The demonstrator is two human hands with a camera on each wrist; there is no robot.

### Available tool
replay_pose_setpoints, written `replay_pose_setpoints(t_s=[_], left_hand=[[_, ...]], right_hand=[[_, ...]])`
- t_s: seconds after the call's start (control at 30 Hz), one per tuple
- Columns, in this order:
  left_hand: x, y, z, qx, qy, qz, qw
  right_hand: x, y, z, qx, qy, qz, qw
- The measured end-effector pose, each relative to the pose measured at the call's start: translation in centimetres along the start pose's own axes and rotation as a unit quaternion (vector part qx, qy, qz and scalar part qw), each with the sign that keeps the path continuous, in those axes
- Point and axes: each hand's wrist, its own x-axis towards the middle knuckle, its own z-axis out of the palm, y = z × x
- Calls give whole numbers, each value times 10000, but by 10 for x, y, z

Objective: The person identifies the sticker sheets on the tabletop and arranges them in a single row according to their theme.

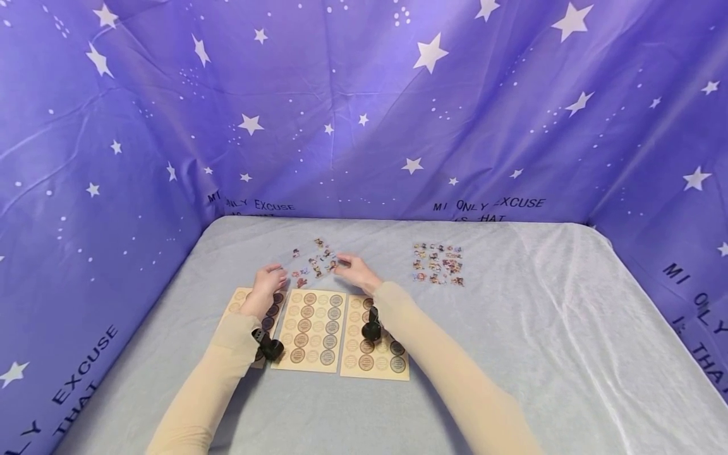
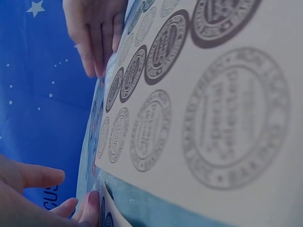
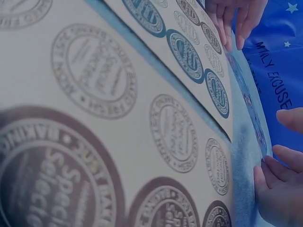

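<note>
cream-coloured label sheets (image 1: 309, 330) are laid in a row of three behind the fingertips: the left sheet (image 1: 273, 311) is partly covered by the left hand (image 1: 267, 281), the right sheet (image 1: 361, 366) by the right arm (image 1: 449, 360), and the third is seen between them. just ahead, between the fingers of both hands, a clear sticker sheet (image 1: 315, 264) dotted with small coloured figures is laid aslant. its right edge is touched by the fingertips of the right hand (image 1: 357, 272), which are left unclenched, with the thumb held apart. the left fingers and thumb are likewise parted and relaxed, near the sticker sheet's left side; whether it is touched by them cannot be told. well to the right of the right fingers, a second sticker sheet (image 1: 438, 264) is laid flat. black cameras (image 1: 270, 345) are worn behind the fingers. beneath, a pale grey cloth (image 1: 512, 316) is spread, and beyond the fingertips a purple curtain (image 1: 364, 158) is hung, patterned with white stars (image 1: 430, 54).
</note>
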Motion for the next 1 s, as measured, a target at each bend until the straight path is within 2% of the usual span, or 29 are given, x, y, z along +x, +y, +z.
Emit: replay_pose_setpoints(t_s=[0.03,0.07,0.13,0.17,0.23,0.27,0.33,0.4,0.47,0.53,0.63,0.7,0.8,0.83,0.93,1.0], left_hand=[[17,-11,-3,-138,-36,90,9999],[35,-23,-7,-322,-89,208,9992],[54,-34,-10,-513,-128,234,9983],[57,-35,-10,-595,-84,226,9979],[50,-28,-7,-555,135,142,9983],[35,-17,-4,-538,175,21,9984],[2,6,2,-562,249,-128,9980],[-27,24,5,-665,242,-171,9973],[-37,29,5,-948,119,-135,9953],[-33,25,5,-1039,155,-117,9944],[-14,12,4,-1248,235,-99,9919],[-6,8,4,-1300,309,-126,9909],[-6,8,4,-1427,222,-147,9894],[-6,9,4,-1487,197,-146,9886],[-7,9,3,-1579,76,-84,9874],[-7,10,3,-1648,23,-5,9863]], right_hand=[[3,5,0,-48,47,-39,10000],[18,22,-1,-36,77,-203,9998],[36,41,-3,10,130,-338,9993],[42,48,-4,56,160,-322,9993],[45,49,-4,136,248,-159,9995],[46,48,-4,226,270,-61,9994],[19,17,-3,299,352,341,9983],[-4,-8,-3,310,464,386,9977],[-14,-17,-3,400,539,392,9970],[-14,-15,-3,464,653,355,9962],[-12,-12,-2,514,832,304,9947],[-10,-10,-3,630,865,276,9939],[-10,-9,-4,858,887,282,9920],[-4,-2,-6,935,885,198,9915],[38,46,-9,1324,777,-274,9878],[60,69,-11,1522,673,-359,9854]])
